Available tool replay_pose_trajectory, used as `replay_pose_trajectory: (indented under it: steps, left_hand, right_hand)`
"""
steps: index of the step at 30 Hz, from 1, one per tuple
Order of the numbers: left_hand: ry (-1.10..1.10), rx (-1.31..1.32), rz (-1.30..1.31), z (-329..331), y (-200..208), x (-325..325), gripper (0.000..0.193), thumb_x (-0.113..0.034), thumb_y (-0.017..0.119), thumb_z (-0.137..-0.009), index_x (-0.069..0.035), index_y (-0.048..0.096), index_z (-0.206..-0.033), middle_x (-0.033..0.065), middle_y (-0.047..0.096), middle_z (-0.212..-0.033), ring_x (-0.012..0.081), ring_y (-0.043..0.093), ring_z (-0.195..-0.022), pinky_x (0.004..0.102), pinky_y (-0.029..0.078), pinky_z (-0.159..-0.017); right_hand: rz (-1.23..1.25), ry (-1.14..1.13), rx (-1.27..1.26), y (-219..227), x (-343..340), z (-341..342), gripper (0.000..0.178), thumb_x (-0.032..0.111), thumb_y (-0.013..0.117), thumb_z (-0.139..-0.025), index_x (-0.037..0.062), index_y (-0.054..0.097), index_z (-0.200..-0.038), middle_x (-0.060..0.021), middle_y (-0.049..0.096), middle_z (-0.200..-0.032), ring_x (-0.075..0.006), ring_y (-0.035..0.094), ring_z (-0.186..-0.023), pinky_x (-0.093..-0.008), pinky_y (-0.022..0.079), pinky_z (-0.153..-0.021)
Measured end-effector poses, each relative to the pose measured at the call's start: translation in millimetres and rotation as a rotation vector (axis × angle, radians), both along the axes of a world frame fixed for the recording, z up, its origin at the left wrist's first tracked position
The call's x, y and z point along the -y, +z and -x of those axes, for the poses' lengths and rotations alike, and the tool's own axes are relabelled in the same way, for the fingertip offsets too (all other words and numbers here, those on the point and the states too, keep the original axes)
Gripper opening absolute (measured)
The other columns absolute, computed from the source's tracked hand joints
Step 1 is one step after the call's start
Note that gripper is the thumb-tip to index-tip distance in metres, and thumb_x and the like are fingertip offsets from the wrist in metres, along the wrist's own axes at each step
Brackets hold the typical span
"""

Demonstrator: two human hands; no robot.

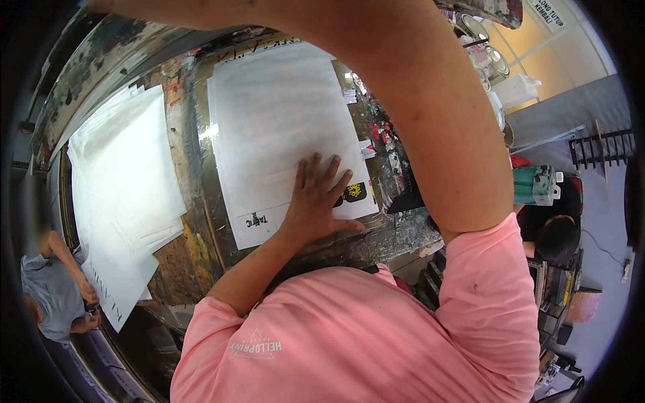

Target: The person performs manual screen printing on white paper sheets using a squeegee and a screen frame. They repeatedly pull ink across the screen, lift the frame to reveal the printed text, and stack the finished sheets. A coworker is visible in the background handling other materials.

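My left hand (321, 199) lies flat with fingers spread on the near part of a large white sheet (279, 114). Several sheets seem stacked there, as their edges stick out at the side. Dark lettering and a small black and yellow print (354, 193) show along the sheet's near edge, close to my fingertips. My right arm is raised and bent across the top of the view, reaching over to the far left. The right hand itself lies beyond the upper edge, so its fingers are hidden.
Left of my sheet, another pile of white sheets (124, 168) lies on the paint-stained worktable (191, 235). A person in grey (54, 289) stands at the far left. At the right are tins (497, 60), a green jug (535, 185) and a second person (559, 232) in black.
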State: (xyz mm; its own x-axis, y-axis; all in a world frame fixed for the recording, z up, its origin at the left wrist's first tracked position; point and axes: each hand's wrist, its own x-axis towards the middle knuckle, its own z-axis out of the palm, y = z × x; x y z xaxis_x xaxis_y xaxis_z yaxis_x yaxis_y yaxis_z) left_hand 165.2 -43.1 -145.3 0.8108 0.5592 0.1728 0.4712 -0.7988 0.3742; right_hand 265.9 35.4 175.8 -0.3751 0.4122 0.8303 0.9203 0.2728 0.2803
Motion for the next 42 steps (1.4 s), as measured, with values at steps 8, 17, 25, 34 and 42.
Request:
replay_pose_trajectory:
  steps: [8,17,25,34,42]
  left_hand:
    - [-0.019,0.163,-0.078,1,-34,3,0.113,-0.084,0.075,-0.073,-0.007,0.057,-0.154,0.0242,0.043,-0.166,0.0508,0.031,-0.157,0.0679,0.013,-0.129]
    - [0.931,0.828,0.385,173,74,-73,0.043,-0.014,0.077,-0.095,0.001,0.067,-0.134,0.0197,0.071,-0.129,0.0298,0.068,-0.112,0.0435,0.055,-0.098]
    - [0.761,0.506,0.396,219,16,3,0.065,-0.043,0.079,-0.091,0.000,0.067,-0.138,0.0274,0.068,-0.134,0.0403,0.063,-0.125,0.0504,0.049,-0.108]
    - [0.754,-0.195,-0.016,227,17,22,0.085,-0.061,0.086,-0.083,0.005,0.070,-0.134,0.0321,0.065,-0.139,0.0453,0.062,-0.129,0.0541,0.049,-0.111]
    - [0.833,0.103,-0.094,260,-38,26,0.111,-0.056,0.104,-0.041,0.002,0.068,-0.129,0.0164,0.062,-0.122,0.0401,0.055,-0.115,0.0517,0.039,-0.099]
  right_hand:
    - [0.567,0.030,-0.232,27,-9,3,0.051,0.047,0.054,-0.099,0.0033,0.078,-0.088,-0.0172,0.075,-0.087,-0.0366,0.073,-0.089,-0.0556,0.048,-0.093]
    - [0.363,-0.005,-0.285,-52,-13,19,0.074,0.066,0.066,-0.086,0.0011,0.072,-0.122,-0.0117,0.076,-0.090,-0.0296,0.071,-0.092,-0.0518,0.039,-0.100]
    - [0.633,0.035,-0.074,-223,77,14,0.049,0.063,0.074,-0.087,0.0169,0.084,-0.098,-0.0042,0.069,-0.104,-0.0251,0.061,-0.107,-0.0459,0.041,-0.090]
    - [1.010,0.073,-0.256,-298,111,27,0.040,0.055,0.076,-0.087,0.0152,0.078,-0.093,-0.0058,0.073,-0.096,-0.0302,0.070,-0.095,-0.0445,0.056,-0.076]
    - [0.805,0.191,-0.200,-308,-3,4,0.029,0.038,0.078,-0.085,0.0121,0.070,-0.096,-0.0084,0.069,-0.100,-0.0305,0.067,-0.097,-0.0454,0.056,-0.084]
